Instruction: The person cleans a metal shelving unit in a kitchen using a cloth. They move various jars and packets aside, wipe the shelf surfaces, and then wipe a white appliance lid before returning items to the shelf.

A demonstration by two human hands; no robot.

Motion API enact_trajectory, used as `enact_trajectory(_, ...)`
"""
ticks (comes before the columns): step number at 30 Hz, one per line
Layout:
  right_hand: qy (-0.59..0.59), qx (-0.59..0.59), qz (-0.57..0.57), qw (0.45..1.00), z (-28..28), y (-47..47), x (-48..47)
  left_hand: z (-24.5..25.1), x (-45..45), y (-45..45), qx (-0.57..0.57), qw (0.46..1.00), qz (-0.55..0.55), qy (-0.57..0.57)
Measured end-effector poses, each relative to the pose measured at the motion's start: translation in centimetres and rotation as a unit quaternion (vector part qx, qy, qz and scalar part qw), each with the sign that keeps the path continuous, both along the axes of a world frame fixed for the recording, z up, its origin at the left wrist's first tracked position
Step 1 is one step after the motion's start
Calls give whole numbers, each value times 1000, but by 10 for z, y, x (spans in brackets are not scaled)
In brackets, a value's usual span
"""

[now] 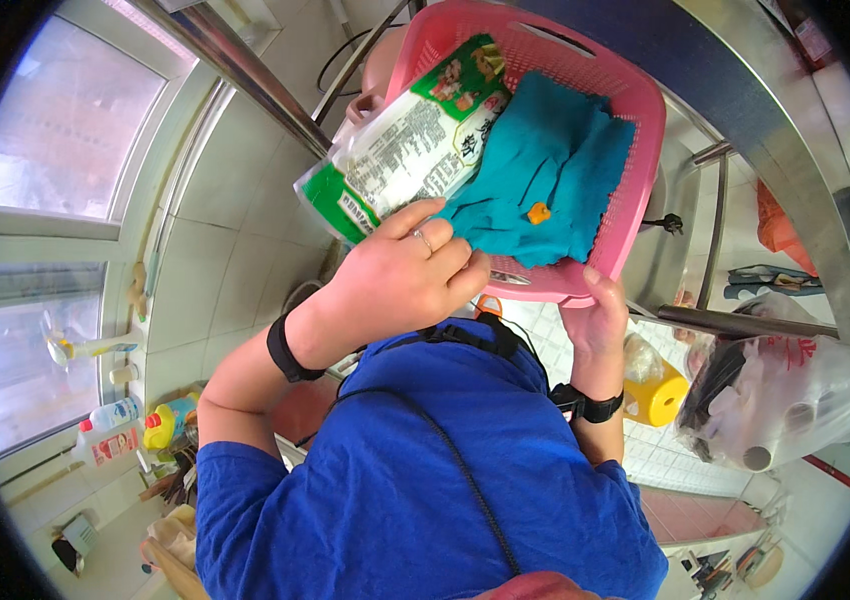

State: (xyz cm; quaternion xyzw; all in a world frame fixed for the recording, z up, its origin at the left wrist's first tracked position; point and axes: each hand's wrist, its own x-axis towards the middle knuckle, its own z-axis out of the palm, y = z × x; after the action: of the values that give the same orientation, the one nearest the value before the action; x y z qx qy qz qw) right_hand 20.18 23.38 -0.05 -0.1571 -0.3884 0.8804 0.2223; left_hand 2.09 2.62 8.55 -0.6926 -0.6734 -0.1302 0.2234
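A pink plastic basket (639, 172) with perforated walls is in front of me, tilted. My right hand (595, 307) grips its near right corner, thumb over the rim. Inside lies a crumpled teal cloth (545, 165) with a small orange piece (539, 214) on it. A green and white printed plastic package (417, 142) leans over the basket's left side, beside the cloth. My left hand (425, 262), with a ring on one finger, has bent fingers at the cloth's near left edge and the package's lower end; the fingertips are partly hidden, so its hold is unclear.
A metal rack (770, 112) stands beyond and right of the basket, with a black plug (671, 223) near it. A filled clear plastic bag (792, 397) and a yellow container (657, 394) are at the right. Bottles (113, 442) stand by the window at left.
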Motion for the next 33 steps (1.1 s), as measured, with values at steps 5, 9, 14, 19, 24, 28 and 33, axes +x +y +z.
enact_trajectory(5, 2, -64, 15, 998, -11, -15, -1, 14, 16, -26, -26, 997, 45, -54)
enact_trajectory(9, -13, -55, 32, 998, -19, -19, -1, 31, 18, -54, 89, 979, 181, -35)
enact_trajectory(14, 1, -42, 81, 996, -26, -24, -6, 31, 0, -73, 80, 899, 383, -195)
enact_trajectory(19, -18, -34, 59, 998, -36, -22, -10, 20, 3, -84, -10, 835, 450, -317)
enact_trajectory(24, -26, -109, 87, 990, -41, -17, -12, 19, 5, -87, 176, 801, 383, -425)
enact_trajectory(28, -29, -99, 113, 988, -35, -20, -14, 31, 5, -92, 245, 823, 369, -355)
enact_trajectory(33, -12, -111, 91, 990, -20, -26, -18, 41, 10, -92, 326, 811, 327, -359)
